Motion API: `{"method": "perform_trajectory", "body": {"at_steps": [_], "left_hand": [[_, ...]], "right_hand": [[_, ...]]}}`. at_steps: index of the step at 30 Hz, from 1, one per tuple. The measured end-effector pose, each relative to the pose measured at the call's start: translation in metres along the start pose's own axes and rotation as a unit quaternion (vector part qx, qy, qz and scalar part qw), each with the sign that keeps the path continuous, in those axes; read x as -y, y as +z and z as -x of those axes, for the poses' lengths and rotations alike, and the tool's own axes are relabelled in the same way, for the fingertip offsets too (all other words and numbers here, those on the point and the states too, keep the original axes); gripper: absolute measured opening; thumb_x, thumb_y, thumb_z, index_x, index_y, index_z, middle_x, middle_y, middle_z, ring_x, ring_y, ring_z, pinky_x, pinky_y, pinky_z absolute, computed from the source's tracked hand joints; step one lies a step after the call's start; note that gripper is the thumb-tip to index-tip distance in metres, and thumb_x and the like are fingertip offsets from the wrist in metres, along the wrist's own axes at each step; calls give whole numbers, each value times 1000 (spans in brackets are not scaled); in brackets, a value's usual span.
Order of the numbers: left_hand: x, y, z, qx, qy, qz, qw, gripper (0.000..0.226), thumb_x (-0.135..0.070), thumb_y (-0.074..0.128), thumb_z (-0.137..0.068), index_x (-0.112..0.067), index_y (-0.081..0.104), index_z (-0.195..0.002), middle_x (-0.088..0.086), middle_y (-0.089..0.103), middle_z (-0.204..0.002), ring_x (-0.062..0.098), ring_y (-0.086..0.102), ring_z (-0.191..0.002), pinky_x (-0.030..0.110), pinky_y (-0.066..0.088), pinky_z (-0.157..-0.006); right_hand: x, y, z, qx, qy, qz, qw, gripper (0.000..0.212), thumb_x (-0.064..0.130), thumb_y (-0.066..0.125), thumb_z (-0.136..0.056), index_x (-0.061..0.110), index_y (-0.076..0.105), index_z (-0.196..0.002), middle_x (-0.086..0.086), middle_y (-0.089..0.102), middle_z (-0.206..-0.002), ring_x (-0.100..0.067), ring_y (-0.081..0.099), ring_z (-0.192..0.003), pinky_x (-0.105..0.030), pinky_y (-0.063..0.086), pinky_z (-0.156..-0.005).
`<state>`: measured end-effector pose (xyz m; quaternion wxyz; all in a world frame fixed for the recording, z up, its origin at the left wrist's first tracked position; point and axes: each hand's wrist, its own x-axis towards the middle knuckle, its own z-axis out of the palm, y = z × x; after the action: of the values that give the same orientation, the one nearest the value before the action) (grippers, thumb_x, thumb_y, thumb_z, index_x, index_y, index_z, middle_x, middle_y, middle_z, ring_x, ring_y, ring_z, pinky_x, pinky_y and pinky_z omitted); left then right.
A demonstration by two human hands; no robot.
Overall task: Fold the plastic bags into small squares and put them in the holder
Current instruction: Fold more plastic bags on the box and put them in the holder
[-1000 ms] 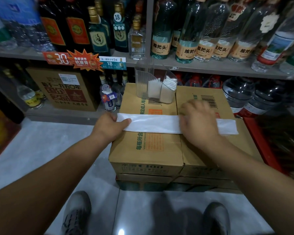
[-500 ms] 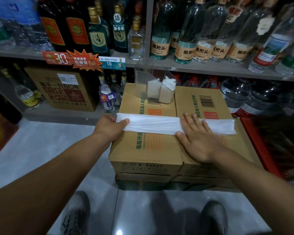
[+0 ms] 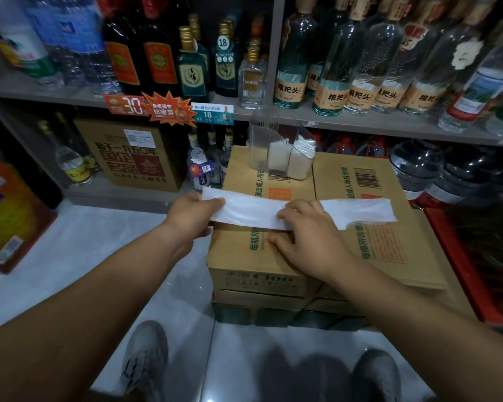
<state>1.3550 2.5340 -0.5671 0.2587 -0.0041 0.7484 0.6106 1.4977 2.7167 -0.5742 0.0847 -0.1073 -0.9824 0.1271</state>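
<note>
Grey shelving [image 3: 360,127] packed with bottles fills the far wall in front of you. Pale floor [image 3: 99,242] lies open to the left of your work spot, while a red edge [image 3: 459,268] runs close along the right. Two cardboard boxes [image 3: 366,181] stand side by side on a stack, and their tops are what you work on.

The plastic bag [image 3: 250,211], folded into a long white strip, lies flat across both boxes. Its long axis runs left to right. Its left end juts past the left box's edge, and its right end stops short of the right box's edge.

The clear holder [image 3: 259,152] stands at the far edge, straddling the seam between the boxes and well apart from the strip. White folded squares [image 3: 276,159] stand upright inside it.

Your left hand [image 3: 190,217] pinches the strip's left end, thumb on top. Your right hand [image 3: 308,239] sits at the strip's middle with its fingers [image 3: 288,211] curled over the plastic and the thumb lying on the cardboard just below the near edge. Your two grey shoes [image 3: 144,361] show below.

The clear bottles [image 3: 331,79] at upper right carry tan labels reading "粮把头". The shelf tags read "30" [image 3: 125,105], "抗疲劳" and "18" [image 3: 212,114]. A barcode [image 3: 368,178] and green characters are printed on the box tops.
</note>
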Motion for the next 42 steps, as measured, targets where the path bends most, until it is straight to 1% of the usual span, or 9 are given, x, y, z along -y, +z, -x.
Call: {"method": "perform_trajectory", "body": {"at_steps": [7,10,12,18,23,28,33,38,42], "left_hand": [[-31,-3,46,206,-61,229,949,44,-38,68,-92,-4,59,-119,20,73,-113,32,73,-105,37,62,-83],[-32,-3,49,242,66,75,965,88,-46,95,-57,-11,56,-128,8,65,-133,21,62,-125,34,58,-94],[-26,4,49,218,146,-73,962,97,-30,97,-59,-24,46,-143,-5,53,-146,9,48,-137,34,48,-108],[-1,38,41,261,196,-155,932,66,-16,76,-89,-23,43,-145,-6,67,-130,8,57,-128,36,43,-111],[12,58,35,220,205,-225,927,25,-23,70,-94,-22,62,-119,4,70,-103,17,67,-99,28,53,-88],[13,59,36,216,195,-290,912,36,-35,69,-94,-32,53,-127,-9,66,-100,9,64,-96,35,54,-91],[14,55,36,196,187,-271,924,37,-38,66,-95,-35,49,-128,-7,71,-87,12,68,-90,43,54,-92],[16,50,35,170,196,-268,928,35,-29,67,-96,-31,52,-128,-9,72,-81,10,68,-85,41,54,-91],[20,49,33,184,218,-283,916,40,-28,71,-92,-31,54,-128,-9,68,-84,15,68,-84,46,55,-87]], "right_hand": [[11,2,11,-124,6,-25,992,19,13,68,-91,16,74,-109,-2,67,-105,-26,62,-100,-37,52,-72],[10,-9,18,-149,57,-124,979,15,14,64,-95,21,72,-105,7,69,-96,-11,60,-87,-22,44,-67],[10,-15,23,-128,96,-246,956,13,15,62,-97,24,70,-96,13,69,-88,0,62,-83,-9,42,-64],[7,-14,38,-66,233,-534,810,22,-2,56,-96,13,69,-105,-2,78,-99,-15,72,-99,-38,57,-95],[0,-23,41,-21,287,-640,712,18,2,54,-99,6,66,-112,-5,77,-103,-19,75,-94,-37,62,-78],[-19,-33,13,-107,263,-492,823,29,25,56,-103,17,56,-131,4,68,-116,-13,68,-99,-28,58,-74],[-50,-29,-21,-128,280,-334,891,28,29,55,-103,16,52,-127,6,61,-86,-12,60,-80,-26,41,-58],[-62,-16,-30,-87,242,-166,952,62,18,62,-93,20,38,-151,-9,45,-147,-33,38,-137,-43,38,-105],[-50,-17,-25,-49,105,-108,987,54,10,55,-91,24,55,-143,1,35,-160,-23,20,-146,-34,23,-113]]}}
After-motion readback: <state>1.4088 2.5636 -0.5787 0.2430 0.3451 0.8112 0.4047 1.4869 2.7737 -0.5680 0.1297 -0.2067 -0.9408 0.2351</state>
